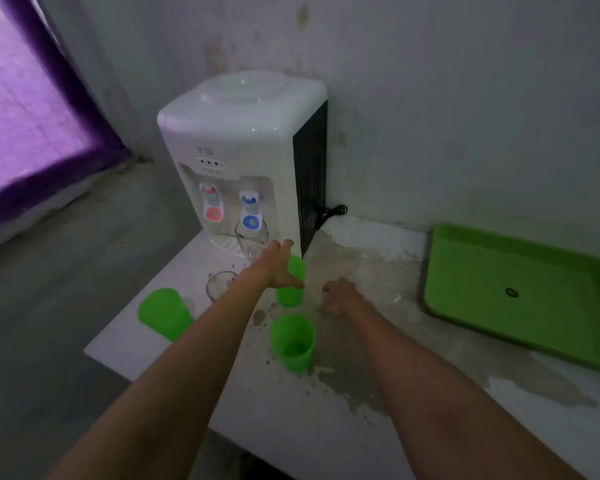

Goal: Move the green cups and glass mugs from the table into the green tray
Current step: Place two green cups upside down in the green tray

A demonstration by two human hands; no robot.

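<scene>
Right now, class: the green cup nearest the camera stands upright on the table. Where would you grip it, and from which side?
Grip the nearest green cup around its upper wall just below the open rim, coming from the right with the right hand. It stands upright, mouth up, its right side looks unobstructed, and the green tray lies that way.

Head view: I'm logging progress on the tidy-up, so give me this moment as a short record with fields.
tray: green tray at the table's right, nothing in it
green cups: three on the table: left cup, middle cup, far cup
glass mugs: one under the dispenser's blue tap, one near the left forearm
left hand: open, stretched over the far cup
right hand: curled; blurred, grip contents unclear
</scene>
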